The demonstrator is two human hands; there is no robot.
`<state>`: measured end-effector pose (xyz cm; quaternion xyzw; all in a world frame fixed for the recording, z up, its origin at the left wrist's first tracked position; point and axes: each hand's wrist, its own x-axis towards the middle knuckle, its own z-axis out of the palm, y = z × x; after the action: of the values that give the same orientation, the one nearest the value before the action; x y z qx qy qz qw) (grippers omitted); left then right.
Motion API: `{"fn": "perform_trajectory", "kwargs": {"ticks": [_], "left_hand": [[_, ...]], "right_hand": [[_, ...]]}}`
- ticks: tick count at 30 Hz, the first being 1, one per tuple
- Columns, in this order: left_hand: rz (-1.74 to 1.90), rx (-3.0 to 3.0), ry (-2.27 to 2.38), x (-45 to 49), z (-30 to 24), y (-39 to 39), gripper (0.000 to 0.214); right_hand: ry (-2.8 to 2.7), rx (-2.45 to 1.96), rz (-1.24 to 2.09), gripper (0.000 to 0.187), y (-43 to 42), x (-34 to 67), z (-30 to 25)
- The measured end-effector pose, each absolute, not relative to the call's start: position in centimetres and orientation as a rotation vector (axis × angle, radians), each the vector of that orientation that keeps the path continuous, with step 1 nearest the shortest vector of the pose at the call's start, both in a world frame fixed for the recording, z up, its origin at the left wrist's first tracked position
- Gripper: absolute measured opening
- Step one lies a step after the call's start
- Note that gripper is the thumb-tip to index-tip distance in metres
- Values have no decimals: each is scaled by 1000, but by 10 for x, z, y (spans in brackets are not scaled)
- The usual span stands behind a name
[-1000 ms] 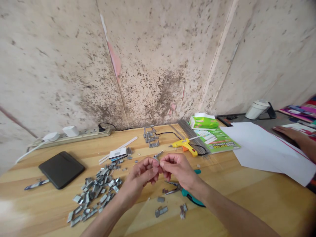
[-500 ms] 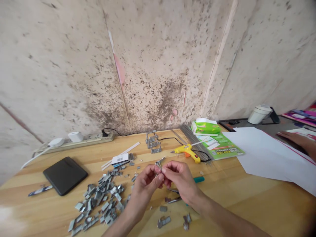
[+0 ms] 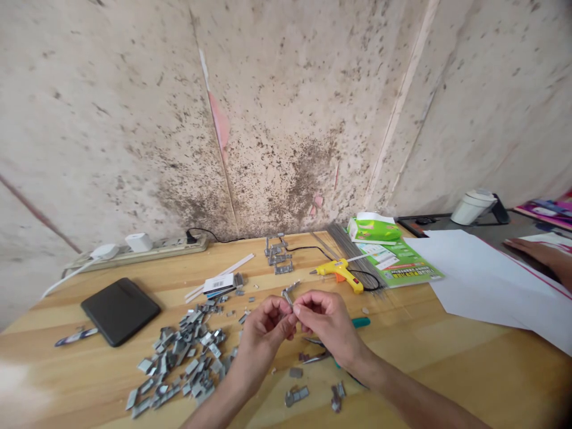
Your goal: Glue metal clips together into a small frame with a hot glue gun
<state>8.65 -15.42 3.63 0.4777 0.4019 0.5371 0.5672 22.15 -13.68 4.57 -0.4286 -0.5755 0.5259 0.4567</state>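
Observation:
My left hand (image 3: 267,326) and my right hand (image 3: 325,319) meet above the wooden table (image 3: 447,363), fingertips pinched together on a small grey metal piece (image 3: 288,296). A heap of several grey metal clips (image 3: 181,363) lies left of my left hand. Teal-handled pliers (image 3: 333,350) rest on the table under my right wrist, partly hidden by it. A few loose clips (image 3: 296,394) lie in front of my forearms.
A yellow glue gun (image 3: 337,272) lies behind my hands, beside a bundle of thin metal rods (image 3: 344,241) and a green leaflet (image 3: 397,262). A black pad (image 3: 120,310) and power strip (image 3: 134,249) sit left. White paper (image 3: 482,277) and another person's hand (image 3: 543,255) are right.
The view has shifted slightly. My hands stay pinched together on the small piece, with little movement.

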Motion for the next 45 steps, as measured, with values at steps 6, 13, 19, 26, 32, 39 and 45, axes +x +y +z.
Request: {"fn": "perform_trajectory", "kwargs": {"ticks": [6,13,19,26,32,39,45], "left_hand": [[1243,1090,991,89,44,-156,21],[1211,1002,866,88,42,-155,21],[1230,918,839,88,36,-153,23],[1240,864,834,89,36,-155,23],[1232,861,817,88,33,-154,20],[1292,807,777,90,27,-156,16],[1399,880,855,95,20,-158,15]], "right_hand": [[-1625,-1084,1066,12,-134,230,51],[-1764,-1082,846,14,-135,232,49],[-1881,-1050,547,17,-137,230,48],[-1939,-1044,409,18,-141,229,48],[-1962,-1023,362,19,-142,227,49],[-1901,-1061,627,16,-143,228,56],[-1733,-1140,1047,12,-140,229,51]]}}
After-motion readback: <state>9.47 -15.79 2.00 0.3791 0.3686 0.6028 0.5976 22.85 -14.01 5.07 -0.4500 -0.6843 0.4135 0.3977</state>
